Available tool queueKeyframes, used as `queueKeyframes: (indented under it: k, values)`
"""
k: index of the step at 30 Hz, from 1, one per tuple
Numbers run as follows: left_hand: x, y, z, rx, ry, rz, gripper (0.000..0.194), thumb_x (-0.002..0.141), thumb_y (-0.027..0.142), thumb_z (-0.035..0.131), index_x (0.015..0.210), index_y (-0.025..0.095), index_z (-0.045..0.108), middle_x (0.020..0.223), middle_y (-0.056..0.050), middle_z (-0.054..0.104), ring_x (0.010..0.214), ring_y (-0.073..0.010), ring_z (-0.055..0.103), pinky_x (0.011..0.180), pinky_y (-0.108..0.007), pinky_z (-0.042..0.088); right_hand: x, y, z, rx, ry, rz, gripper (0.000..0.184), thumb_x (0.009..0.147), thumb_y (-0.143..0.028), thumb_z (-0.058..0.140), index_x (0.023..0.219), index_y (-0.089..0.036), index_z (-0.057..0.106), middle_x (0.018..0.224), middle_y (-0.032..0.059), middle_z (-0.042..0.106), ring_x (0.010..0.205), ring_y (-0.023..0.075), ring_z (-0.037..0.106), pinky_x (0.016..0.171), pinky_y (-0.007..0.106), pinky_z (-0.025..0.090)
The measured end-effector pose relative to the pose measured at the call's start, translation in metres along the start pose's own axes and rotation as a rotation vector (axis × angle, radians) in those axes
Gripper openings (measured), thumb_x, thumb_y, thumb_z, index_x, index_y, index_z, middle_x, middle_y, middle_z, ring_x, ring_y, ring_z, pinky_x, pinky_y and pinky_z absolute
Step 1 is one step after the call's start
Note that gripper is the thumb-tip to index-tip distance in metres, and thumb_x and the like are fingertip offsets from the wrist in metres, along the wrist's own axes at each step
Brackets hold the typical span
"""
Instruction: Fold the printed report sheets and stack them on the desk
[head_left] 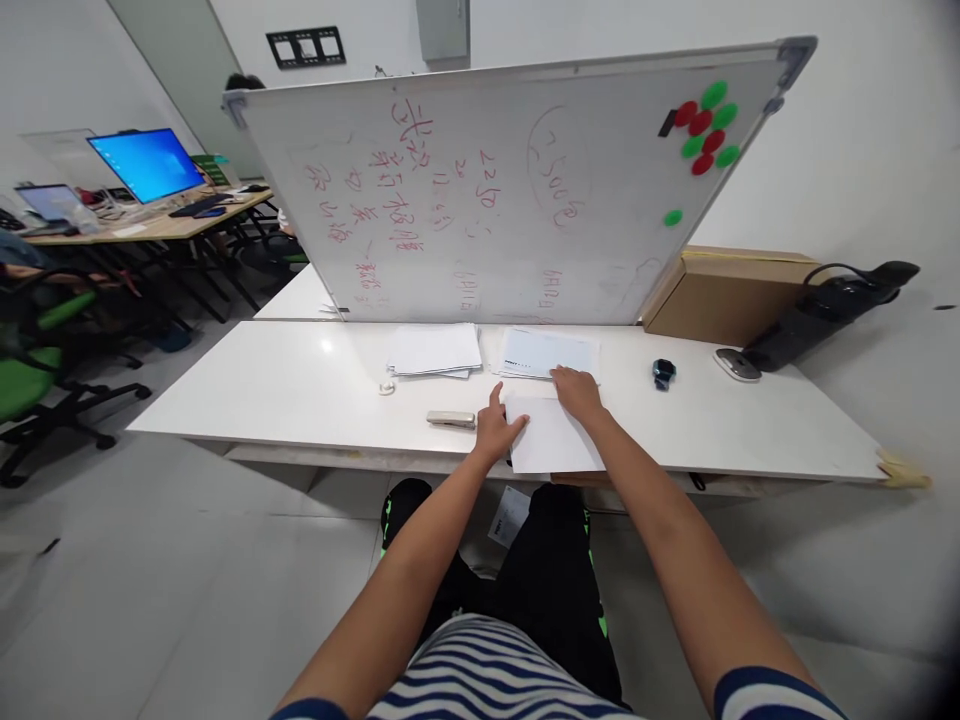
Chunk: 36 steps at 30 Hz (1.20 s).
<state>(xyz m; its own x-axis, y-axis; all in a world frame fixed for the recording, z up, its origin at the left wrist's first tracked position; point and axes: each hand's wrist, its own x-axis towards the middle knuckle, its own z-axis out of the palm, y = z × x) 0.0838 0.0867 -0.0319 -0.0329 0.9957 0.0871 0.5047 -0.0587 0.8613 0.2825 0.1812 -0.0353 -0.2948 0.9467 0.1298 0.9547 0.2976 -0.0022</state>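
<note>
A white sheet of paper point(553, 440) lies at the near edge of the white table point(300, 385). My left hand point(496, 428) rests on its left edge with the fingers apart and one finger raised. On the sheet's far edge, my right hand point(577, 390) lies flat with the fingers spread. Just beyond the right hand is a printed envelope or sheet point(547, 352). A stapler point(451, 419) lies left of my left hand, and a stack of white papers point(436, 350) sits further back.
A large whiteboard point(495, 190) with red writing and coloured magnets leans at the table's far edge. A small dark watch point(663, 372), a cardboard box point(731, 290) and a black device with a cable point(825, 305) stand to the right. Desks with monitors and green chairs are on the left.
</note>
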Motion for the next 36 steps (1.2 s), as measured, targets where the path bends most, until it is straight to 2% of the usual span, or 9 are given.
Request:
queueKeyframes:
  k: [3,6,14,18,21,25,28,36]
  values:
    - [0.001,-0.001,0.001,-0.009,-0.001,0.004,0.084,0.075,0.037,0.068,0.145,0.023,0.023,0.092,-0.003,0.071,0.095,-0.0228,0.063,0.088,-0.036,0.042,-0.001,-0.002,-0.001,-0.012,0.007,0.087,0.033,0.089,-0.006,0.033,0.114,-0.009,0.054,0.106,0.0174,0.065,0.094,0.0236,0.062,0.075,0.031,0.043]
    - [0.001,-0.002,0.001,-0.012,0.003,-0.003,0.082,0.075,0.037,0.068,0.144,0.023,0.025,0.095,-0.004,0.071,0.094,-0.0224,0.063,0.088,-0.035,0.042,-0.001,-0.004,-0.004,-0.039,-0.008,0.168,0.028,0.09,-0.01,0.032,0.106,-0.008,0.056,0.091,0.0162,0.066,0.081,0.0234,0.063,0.066,0.029,0.04]
    - [0.001,-0.001,0.001,-0.017,0.001,-0.005,0.079,0.076,0.039,0.067,0.143,0.025,0.028,0.089,-0.002,0.07,0.087,-0.021,0.063,0.086,-0.034,0.043,-0.006,-0.003,-0.01,0.009,-0.004,0.177,0.025,0.092,-0.02,0.035,0.101,-0.014,0.058,0.092,0.0133,0.067,0.083,0.0215,0.06,0.064,0.028,0.036]
    - [0.001,-0.002,0.002,-0.015,0.018,-0.005,0.077,0.075,0.043,0.067,0.141,0.024,0.032,0.087,-0.002,0.069,0.085,-0.0199,0.062,0.084,-0.033,0.042,-0.008,0.002,-0.017,0.125,-0.022,0.229,0.022,0.092,-0.026,0.04,0.095,-0.02,0.06,0.091,0.0077,0.068,0.08,0.0197,0.06,0.062,0.027,0.034]
    - [0.002,-0.004,0.003,0.016,0.038,-0.009,0.065,0.077,0.049,0.063,0.134,0.024,0.043,0.077,0.001,0.065,0.079,-0.0178,0.061,0.081,-0.03,0.043,-0.009,0.005,-0.024,0.217,-0.012,0.301,0.02,0.092,-0.029,0.041,0.094,-0.022,0.06,0.088,0.0056,0.068,0.077,0.019,0.059,0.059,0.026,0.033]
    - [0.003,-0.005,0.004,0.028,0.054,-0.007,0.042,0.09,0.044,0.045,0.125,0.022,0.053,0.066,0.002,0.059,0.072,-0.0163,0.059,0.075,-0.027,0.042,-0.014,0.006,-0.032,0.2,0.067,0.362,0.023,0.094,-0.029,0.037,0.1,-0.02,0.057,0.085,0.0072,0.067,0.073,0.0194,0.058,0.059,0.027,0.031]
    - [0.004,-0.006,0.005,0.025,0.08,-0.007,0.039,0.093,0.041,0.039,0.123,0.022,0.055,0.066,0.001,0.06,0.075,-0.0172,0.06,0.072,-0.026,0.042,-0.019,0.005,-0.032,0.138,0.116,0.336,0.025,0.094,-0.027,0.036,0.104,-0.018,0.057,0.086,0.0084,0.067,0.073,0.0194,0.058,0.06,0.028,0.03]
    - [0.004,-0.005,0.006,0.013,0.069,-0.001,0.038,0.089,0.041,0.047,0.122,0.023,0.055,0.057,0.005,0.053,0.065,-0.0148,0.056,0.067,-0.024,0.039,-0.019,0.005,-0.019,0.121,0.116,0.256,0.019,0.089,-0.02,0.04,0.097,-0.018,0.057,0.09,0.0079,0.065,0.079,0.0192,0.056,0.059,0.027,0.03]
